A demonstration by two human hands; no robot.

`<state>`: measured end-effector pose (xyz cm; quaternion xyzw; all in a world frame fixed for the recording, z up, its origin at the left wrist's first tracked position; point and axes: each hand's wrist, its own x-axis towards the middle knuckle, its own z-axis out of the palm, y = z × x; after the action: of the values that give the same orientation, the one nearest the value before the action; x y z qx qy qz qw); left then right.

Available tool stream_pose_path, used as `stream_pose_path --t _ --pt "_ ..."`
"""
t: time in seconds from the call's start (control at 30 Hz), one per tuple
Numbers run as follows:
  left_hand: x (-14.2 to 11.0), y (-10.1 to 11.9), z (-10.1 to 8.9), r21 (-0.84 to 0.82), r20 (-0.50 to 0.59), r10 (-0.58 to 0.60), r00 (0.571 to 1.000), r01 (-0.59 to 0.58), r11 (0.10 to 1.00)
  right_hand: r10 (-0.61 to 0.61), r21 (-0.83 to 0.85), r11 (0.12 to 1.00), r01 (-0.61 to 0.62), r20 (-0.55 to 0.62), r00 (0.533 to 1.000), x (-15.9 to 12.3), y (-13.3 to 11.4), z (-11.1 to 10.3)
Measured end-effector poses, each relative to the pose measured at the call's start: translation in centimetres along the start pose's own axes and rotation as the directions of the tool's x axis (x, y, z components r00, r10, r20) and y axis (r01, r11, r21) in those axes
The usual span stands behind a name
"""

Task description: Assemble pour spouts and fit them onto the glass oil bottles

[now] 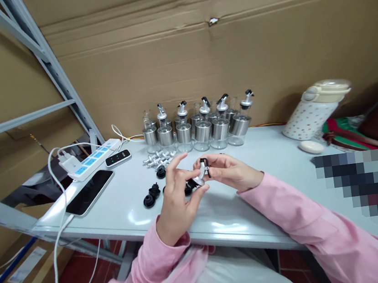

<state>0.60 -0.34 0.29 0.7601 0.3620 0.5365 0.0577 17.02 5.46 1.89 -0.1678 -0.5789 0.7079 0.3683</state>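
Pour spout (202, 173) between hands, long axis slanting up rightward; left hand (177, 198) grasps metal base (199, 181), right hand (232, 173) pinches black cap (207, 163)

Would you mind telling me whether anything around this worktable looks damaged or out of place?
Yes, the cardboard behind the bottles has a small, ragged hole above them; white shows in it, which looks like damage to the brown sheet.
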Motion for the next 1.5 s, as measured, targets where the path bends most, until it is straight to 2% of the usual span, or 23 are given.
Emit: stream_pose_path --t 0.33,0.57,0.7,0.87,0.93,0.97,1.03,1.1,1.17,1.23,1.27,1.37,1.5 --pt "0.3 -0.3 0.1 0.128 -0.026 -0.029 0.999 0.032 0.991 -0.041 0.01 0.999 0.043 -0.118 0.992 0.3 0.9 0.9" --pt "0.1 -0.5 -0.1 0.084 0.06 -0.091 0.994 0.085 0.993 -0.078 -0.06 0.996 0.068 -0.192 0.978 0.8 1.3 0.4" --pt "1.1 -0.9 -2.4 0.125 0.063 -0.152 0.986 0.143 0.982 -0.069 -0.006 0.998 0.07 -0.258 0.964 0.7 0.9 0.3" --pt "4.0 -0.8 -6.4 0.306 -0.066 -0.179 0.982 0.19 0.933 -0.053 0.101 0.991 0.085 -0.285 0.957 0.7 0.2 0.5" --pt "5.7 -1.0 -7.4 0.435 -0.043 -0.178 0.983 0.179 0.882 -0.065 0.104 0.99 0.1 -0.299 0.952 0.7 0.2 0.5" --pt "6.7 -1.3 -7.7 0.503 0.01 -0.164 0.986 0.137 0.853 -0.069 0.106 0.989 0.107 -0.311 0.948 0.8 0.2 0.4" --pt "8.9 -2.6 -7.7 0.606 0.105 -0.139 0.985 0.048 0.794 -0.073 0.115 0.986 0.12 -0.345 0.936 0.9 0.2 0.1" --pt "11.1 -4.6 -7.1 0.648 0.131 -0.155 0.979 0.034 0.761 -0.07 0.119 0.985 0.123 -0.381 0.922 1.0 0.3 -0.2" --pt "12.9 -7.3 -6.1 0.637 0.096 -0.224 0.97 0.113 0.763 -0.076 0.102 0.986 0.132 -0.43 0.899 1.0 0.4 -0.5" --pt "14.1 -10.3 -4.9 0.582 0.112 -0.321 0.94 0.2 0.789 -0.088 0.083 0.986 0.146 -0.482 0.871 1.1 0.4 -0.7" --pt "14.4 -11.7 -4.3 0.548 0.109 -0.355 0.928 0.242 0.801 -0.086 0.082 0.986 0.146 -0.502 0.861 1.1 0.4 -0.9" --pt "14.6 -15.3 -2.9 0.399 0.055 -0.366 0.929 0.315 0.861 -0.031 0.115 0.988 0.108 -0.527 0.849 1.1 0.4 -1.2" --pt "14.2 -17.6 -1.8 0.315 0.033 -0.365 0.93 0.337 0.887 0.006 0.12 0.99 0.066 -0.522 0.853 1.1 0.5 -1.3"
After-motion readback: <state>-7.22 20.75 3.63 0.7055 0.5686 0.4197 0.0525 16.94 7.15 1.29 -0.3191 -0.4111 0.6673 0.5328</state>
